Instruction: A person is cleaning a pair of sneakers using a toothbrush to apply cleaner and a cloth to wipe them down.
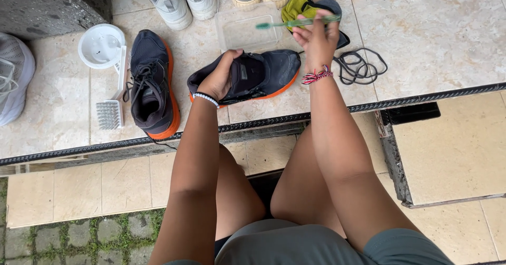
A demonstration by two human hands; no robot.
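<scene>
Gripping unlaced dark orange-soled sneaker (253,75) with left hand (219,78); right hand (318,41) pinching green toothbrush (295,22). Laced twin sneaker (153,86) left, untouched.

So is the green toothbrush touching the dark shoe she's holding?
Apart. The head view shows the right hand holding the toothbrush up over the clear plastic tub, with bare tile and tub showing between its bristles and the shoe.

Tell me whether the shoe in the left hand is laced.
Unlaced: the dark orange-soled shoe shows bare eyelets; loose black laces lie beside it on the tiles.
</scene>
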